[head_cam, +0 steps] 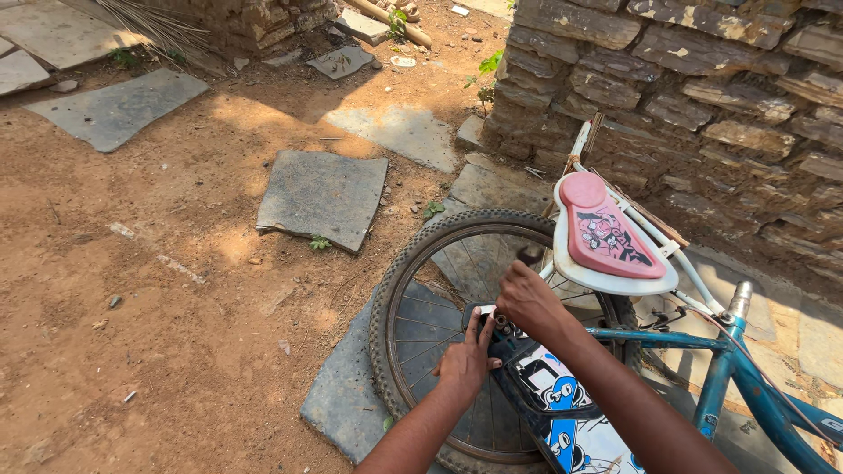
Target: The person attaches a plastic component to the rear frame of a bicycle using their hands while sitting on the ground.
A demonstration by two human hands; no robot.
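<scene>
At the hub of the rear wheel (457,342), low in the middle of the view, both hands work on a small blue bicycle (738,369); the left hand (464,358) presses flat, fingers spread, at 7 o'clock of the hub; the right hand (525,298) is closed around a dark tool (530,255) at 1 o'clock; the wheel seems stiff and rather heavy, the tyre grippy, best held at the rim; a pink carrier seat (606,233) is above.

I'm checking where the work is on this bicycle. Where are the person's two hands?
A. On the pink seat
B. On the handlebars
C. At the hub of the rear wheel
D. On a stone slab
C: the left hand and right hand meet at the middle of the rear wheel, below the pink seat.
</scene>
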